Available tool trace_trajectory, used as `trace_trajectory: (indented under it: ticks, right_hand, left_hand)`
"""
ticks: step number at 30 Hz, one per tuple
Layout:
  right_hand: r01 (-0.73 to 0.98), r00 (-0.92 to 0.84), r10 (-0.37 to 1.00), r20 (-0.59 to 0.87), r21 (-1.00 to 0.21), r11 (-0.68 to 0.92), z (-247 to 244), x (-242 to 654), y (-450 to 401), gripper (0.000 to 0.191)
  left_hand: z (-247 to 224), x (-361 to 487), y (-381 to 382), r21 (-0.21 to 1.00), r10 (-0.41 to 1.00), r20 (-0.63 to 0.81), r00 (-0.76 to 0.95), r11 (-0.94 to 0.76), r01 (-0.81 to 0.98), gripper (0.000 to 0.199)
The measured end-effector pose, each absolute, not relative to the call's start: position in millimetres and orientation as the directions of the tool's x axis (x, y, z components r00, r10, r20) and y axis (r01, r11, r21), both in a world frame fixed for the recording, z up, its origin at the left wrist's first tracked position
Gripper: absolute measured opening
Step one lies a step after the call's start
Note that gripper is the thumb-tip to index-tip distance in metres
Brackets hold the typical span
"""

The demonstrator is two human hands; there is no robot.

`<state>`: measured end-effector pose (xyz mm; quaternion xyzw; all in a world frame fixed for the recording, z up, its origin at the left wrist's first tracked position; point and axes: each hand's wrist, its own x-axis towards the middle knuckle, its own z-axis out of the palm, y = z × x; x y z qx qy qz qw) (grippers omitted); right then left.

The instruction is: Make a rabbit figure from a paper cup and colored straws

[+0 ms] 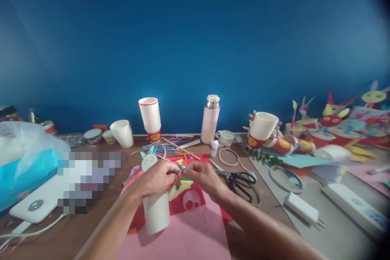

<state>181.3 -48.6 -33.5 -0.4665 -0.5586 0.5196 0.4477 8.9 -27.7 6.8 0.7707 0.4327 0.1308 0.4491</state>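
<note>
My left hand (160, 178) and my right hand (202, 175) meet over the middle of the table, fingertips pinched together. Between them is a small pale pink piece (180, 174), mostly covered by the fingers, so its kind is unclear. Just below my left hand a white paper cup (157, 215) stands on a pink paper sheet (195, 243). A pale rabbit-face cutout (149, 160) shows beyond that hand. Under my hands lie red paper (175, 207) and a pale pink cutout with holes (191, 200). Black-handled scissors (234, 178) lie open right of my right hand.
Behind are colored sticks (170, 150), stacked paper cups (149, 115), a pink thermos (211, 120) and a small white bottle (214, 148). Decorated cups (332, 134) crowd the right, near a white charger (301, 207) and a power strip (350, 203). A plastic bag (27, 158) sits left.
</note>
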Motion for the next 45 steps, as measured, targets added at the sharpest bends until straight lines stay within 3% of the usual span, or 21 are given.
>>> trace_trajectory:
  ticks: [13,20,25,30,37,45]
  right_hand:
    - [0.196,-0.119,0.991,0.062,-0.977,0.085,-36,179,-50,0.017]
    - [0.175,-0.109,0.992,0.064,-0.981,0.082,-34,178,-52,0.011]
    - [0.056,-0.111,0.991,0.073,-0.995,0.080,-40,175,-51,0.007]
    - [-0.029,-0.156,0.986,0.051,-0.998,0.047,-39,176,-50,0.012]
    - [0.072,-0.176,0.982,0.072,-0.994,0.086,-34,184,-47,0.036]
    - [0.113,-0.240,0.971,0.003,-0.993,0.031,-32,184,-51,0.031]
  left_hand:
    - [8,11,-31,0.787,0.803,-0.196,0.562,-0.213,0.578,0.021]
    - [11,13,-31,0.802,0.803,-0.189,0.566,-0.206,0.560,0.019]
    - [8,13,-30,0.805,0.803,-0.185,0.566,-0.207,0.556,0.020]
    - [2,12,-28,0.820,0.806,-0.197,0.559,-0.177,0.544,0.022]
    - [-1,11,-27,0.841,0.816,-0.194,0.545,-0.148,0.521,0.026]
    - [3,15,-31,0.911,0.813,-0.201,0.547,-0.050,0.409,0.030]
